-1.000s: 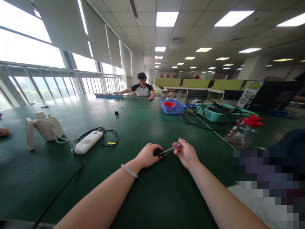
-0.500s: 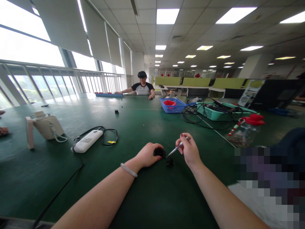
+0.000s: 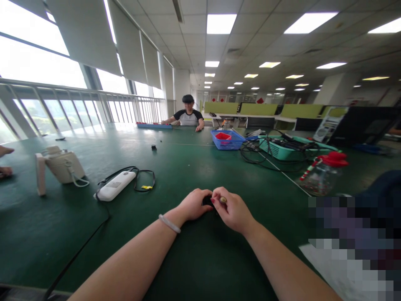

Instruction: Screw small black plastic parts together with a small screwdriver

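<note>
My left hand (image 3: 196,204) is closed around a small black part (image 3: 207,201) on the green table. Only a bit of that part shows between thumb and fingers, so its kind is unclear. Right beside it, my right hand (image 3: 233,209) grips a slim silver pen-like tool (image 3: 223,200). The tool's round end points up toward me, while its tip is hidden behind my fingers. Both hands meet at the black part. A second small black piece is mostly covered by my right hand.
A white power bank-like device (image 3: 115,185) with a black cable lies left, near a beige bottle (image 3: 64,166). Blue (image 3: 228,144) and teal (image 3: 269,149) baskets with cables stand at the right back, near a red-lidded jar (image 3: 324,173). Across the table sits a person (image 3: 189,118).
My right hand has moved left and turned, bringing the silver tool upright against the black part. My left hand stays in place. Across the table, the blue strip has shifted right.
</note>
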`<state>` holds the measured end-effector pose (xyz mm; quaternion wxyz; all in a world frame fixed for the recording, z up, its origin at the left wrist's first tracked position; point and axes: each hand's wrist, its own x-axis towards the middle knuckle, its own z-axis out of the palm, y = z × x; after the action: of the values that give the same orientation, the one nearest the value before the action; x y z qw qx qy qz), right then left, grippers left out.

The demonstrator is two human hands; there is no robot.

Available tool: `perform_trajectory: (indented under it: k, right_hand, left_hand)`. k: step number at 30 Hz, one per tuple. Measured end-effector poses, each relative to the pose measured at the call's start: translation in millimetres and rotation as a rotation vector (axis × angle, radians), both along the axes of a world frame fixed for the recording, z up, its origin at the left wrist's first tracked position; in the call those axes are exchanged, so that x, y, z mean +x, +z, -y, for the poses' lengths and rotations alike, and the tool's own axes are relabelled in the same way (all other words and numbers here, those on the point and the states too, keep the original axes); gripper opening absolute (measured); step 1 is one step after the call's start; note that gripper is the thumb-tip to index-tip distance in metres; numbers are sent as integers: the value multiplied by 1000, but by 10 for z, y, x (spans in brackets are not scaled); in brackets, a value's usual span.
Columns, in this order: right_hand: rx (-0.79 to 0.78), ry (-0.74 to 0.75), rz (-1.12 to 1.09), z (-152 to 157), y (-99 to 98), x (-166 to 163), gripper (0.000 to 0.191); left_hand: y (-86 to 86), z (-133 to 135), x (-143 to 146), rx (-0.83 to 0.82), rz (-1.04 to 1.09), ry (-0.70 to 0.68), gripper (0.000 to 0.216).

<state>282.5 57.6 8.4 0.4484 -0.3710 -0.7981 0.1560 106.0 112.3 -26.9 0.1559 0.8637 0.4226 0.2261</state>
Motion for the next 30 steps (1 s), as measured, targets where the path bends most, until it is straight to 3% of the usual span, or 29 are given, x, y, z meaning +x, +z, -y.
perform_trajectory:
  k: [4,6,8,13,17,21,30]
  right_hand:
    - [-65,-114,-377,-97,-50,88,7]
    - [-149,-109,-601,-183,-103,133,12]
    - [-192,-86,-692,-264,-160,160,14]
    - [-253,-57,-659,-333,-232,157,15]
    - [-180,-89,-536,-239,-172,137,10]
    - [-128,-17,-583,-128,-93,98,10]
    - [-250,19,-469,-171,-140,-9,15]
  left_hand:
    - [19,9,-6,-22,8,-7,38]
    - [40,20,-6,-28,7,1,39]
    - [60,29,-4,-35,0,1,39]
    - [72,28,-6,-60,-11,2,40]
    - [51,16,-14,-74,-11,20,42]
    - [37,12,-16,-39,-14,10,42]
    - [47,3,9,-27,-31,5,39]
